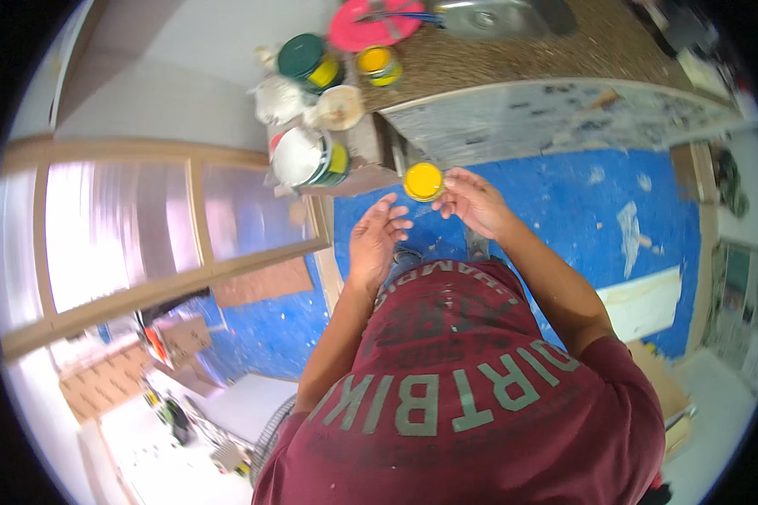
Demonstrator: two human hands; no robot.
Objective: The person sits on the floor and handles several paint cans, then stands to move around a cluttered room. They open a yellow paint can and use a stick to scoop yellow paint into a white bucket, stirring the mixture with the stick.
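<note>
Here our right hand (pixel 476 204) pinches the round yellow object (pixel 424 182) by its rim, above the blue floor (pixel 564 210); our left hand (pixel 374 240) hangs half-open, empty, just beside. Risky, that one-sided grip: if our fingertips slip, it could drop!

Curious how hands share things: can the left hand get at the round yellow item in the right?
Probably yes: the left hand looks empty, and nothing visible blocks the round yellow item.
</note>
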